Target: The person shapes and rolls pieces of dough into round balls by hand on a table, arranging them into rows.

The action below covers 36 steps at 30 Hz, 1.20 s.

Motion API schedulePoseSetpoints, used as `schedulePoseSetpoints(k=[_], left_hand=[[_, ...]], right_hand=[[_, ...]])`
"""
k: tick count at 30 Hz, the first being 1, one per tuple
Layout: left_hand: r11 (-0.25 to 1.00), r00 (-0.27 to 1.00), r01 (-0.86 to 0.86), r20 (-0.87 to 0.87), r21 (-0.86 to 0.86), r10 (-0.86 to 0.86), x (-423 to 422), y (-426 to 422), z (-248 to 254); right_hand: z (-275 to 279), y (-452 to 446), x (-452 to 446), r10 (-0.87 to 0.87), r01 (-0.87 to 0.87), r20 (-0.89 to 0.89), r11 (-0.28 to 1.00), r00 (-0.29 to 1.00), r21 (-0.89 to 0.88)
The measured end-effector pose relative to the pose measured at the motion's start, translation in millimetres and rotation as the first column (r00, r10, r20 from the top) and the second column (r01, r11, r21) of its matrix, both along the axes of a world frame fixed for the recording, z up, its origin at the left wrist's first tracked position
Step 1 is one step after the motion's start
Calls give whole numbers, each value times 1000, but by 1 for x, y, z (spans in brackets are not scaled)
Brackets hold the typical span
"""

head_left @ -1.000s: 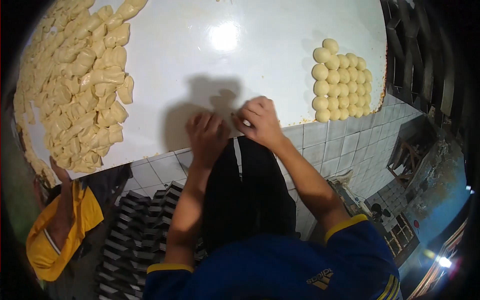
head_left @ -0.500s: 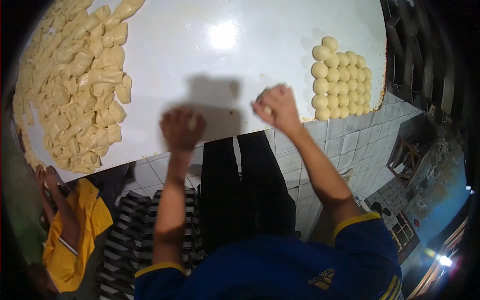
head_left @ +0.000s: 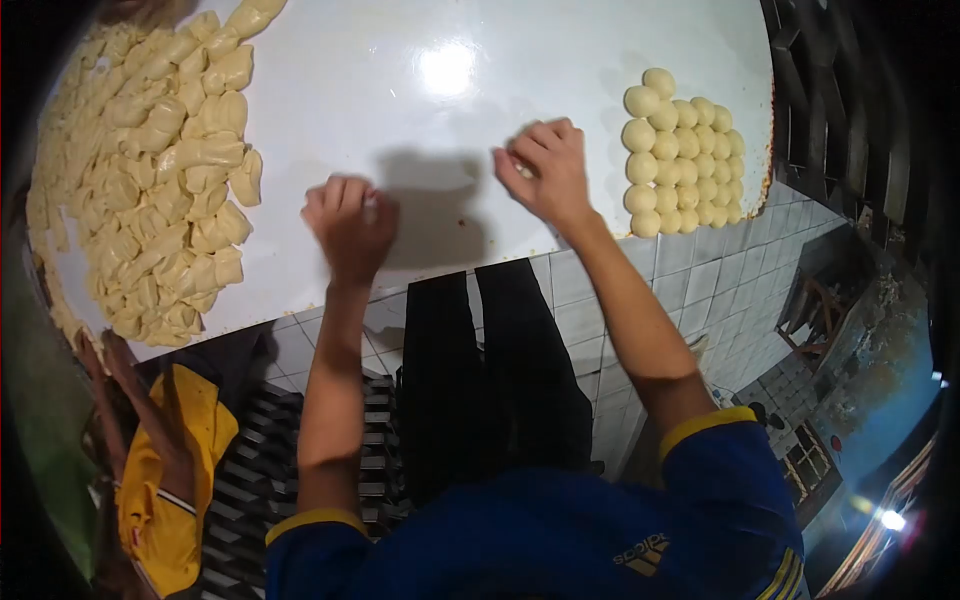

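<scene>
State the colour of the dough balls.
The dough balls are pale yellow, best seen in the head view.

Dough (head_left: 525,172) in right hand (head_left: 552,170) (mostly hidden)

Single head-worn camera, mounted above the wearer's blue shirt (head_left: 520,535) and facing forward and steeply down onto the white table (head_left: 330,110). Range is close: the left hand (head_left: 350,225) and right hand (head_left: 550,175) sit near mid-frame, both forearms in view. The wide, curved field darkens at its corners and takes in white tiles (head_left: 690,290) below the table's near edge.
</scene>
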<state>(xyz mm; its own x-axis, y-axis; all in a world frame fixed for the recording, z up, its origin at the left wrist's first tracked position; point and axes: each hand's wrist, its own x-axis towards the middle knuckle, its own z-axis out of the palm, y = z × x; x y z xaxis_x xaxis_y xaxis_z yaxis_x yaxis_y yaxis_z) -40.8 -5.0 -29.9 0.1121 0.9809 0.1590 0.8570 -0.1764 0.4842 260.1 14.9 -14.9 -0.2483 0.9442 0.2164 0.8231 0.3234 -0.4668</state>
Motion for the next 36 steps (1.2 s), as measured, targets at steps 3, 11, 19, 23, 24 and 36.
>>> schedulePoseSetpoints(k=[3,11,19,23,24,36], left_hand=[[998,998,35,58,-44,-33,43,-3,8],[1000,999,-10,-32,-7,10,-4,-25,-4],[990,986,98,128,102,-111,47,-62,-6],[1000,1000,-1,30,-3,2,-13,-36,-9],[994,995,-89,-57,-59,86,-14,-13,0],[993,997,-54,-53,-101,49,-18,-26,-6]], right_hand=[[-1,-1,-52,-79,58,-185,992,980,-115],[-6,-17,21,-12,12,-47,1000,999,-2],[3,-54,-35,3,-26,-240,995,971,-94],[-5,-26,21,-24,19,-96,998,995,-60],[-2,-6,12,-96,97,-20,995,995,15],[2,-17,14,-23,22,-51,999,998,-35]])
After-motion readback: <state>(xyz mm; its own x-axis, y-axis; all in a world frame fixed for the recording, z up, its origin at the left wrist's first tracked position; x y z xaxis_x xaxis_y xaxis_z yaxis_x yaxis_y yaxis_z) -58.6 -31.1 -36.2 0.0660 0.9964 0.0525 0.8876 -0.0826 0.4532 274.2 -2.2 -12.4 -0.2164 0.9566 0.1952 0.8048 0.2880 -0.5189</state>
